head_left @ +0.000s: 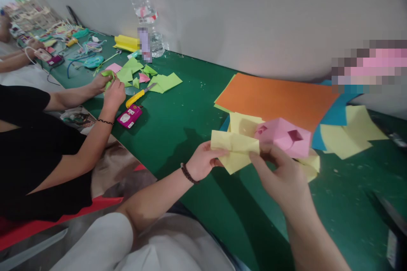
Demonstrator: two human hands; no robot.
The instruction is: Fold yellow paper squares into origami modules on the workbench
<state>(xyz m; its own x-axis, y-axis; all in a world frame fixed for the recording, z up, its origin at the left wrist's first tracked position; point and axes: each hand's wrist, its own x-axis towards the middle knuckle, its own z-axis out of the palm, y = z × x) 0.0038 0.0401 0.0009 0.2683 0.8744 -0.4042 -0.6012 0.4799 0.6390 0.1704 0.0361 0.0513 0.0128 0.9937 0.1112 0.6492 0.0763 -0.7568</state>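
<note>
A pale yellow sheet of paper [235,146], partly folded with creases across it, is held up above the green table. My left hand [205,161] pinches its left edge between thumb and fingers. At its right edge my right hand [282,173] grips it, thumb in front. Just behind the right hand rests a pink folded paper box [286,135] with diamond-shaped openings. More yellow paper [243,123] lies behind the held sheet, and another yellow piece [310,165] shows beside the right hand, partly hidden.
Orange sheets [276,97] lie over blue paper [337,110] near the wall, with yellow sheets [352,131] at right. A co-worker's hands [112,89] fold green paper at left. Near them are a yellow utility knife [135,98], a purple box [129,116] and plastic bottles [155,42].
</note>
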